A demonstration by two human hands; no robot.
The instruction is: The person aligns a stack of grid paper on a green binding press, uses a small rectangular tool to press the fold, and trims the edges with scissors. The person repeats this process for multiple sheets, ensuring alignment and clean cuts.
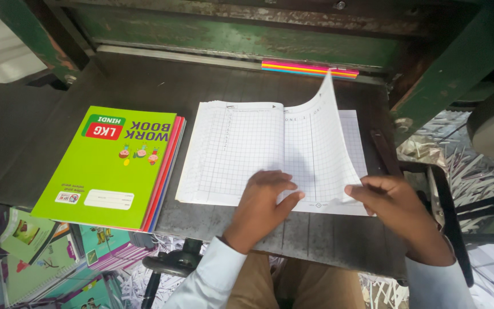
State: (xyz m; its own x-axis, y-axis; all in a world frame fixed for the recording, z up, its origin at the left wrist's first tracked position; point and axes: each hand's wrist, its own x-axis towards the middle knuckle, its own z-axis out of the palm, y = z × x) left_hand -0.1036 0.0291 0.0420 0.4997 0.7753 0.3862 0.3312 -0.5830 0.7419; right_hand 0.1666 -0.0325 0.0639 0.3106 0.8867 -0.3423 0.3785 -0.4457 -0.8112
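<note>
Left hand (264, 197): you press flat on the open grid book (230, 154).
Right hand (393, 200): you pinch a lifted page (321, 143); a hard pull may tear it.

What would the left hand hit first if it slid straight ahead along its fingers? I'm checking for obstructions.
The left hand, flat on the open grid book, points up-right; it would likely meet the lifted page first, though depth is unclear.

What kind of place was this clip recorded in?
Probably a small print or book-binding workshop. An open grid-ruled book block lies on the dark bed of a worn green cutting machine, a stack of green-covered workbooks sits beside it, and paper trimmings litter the floor.
</note>
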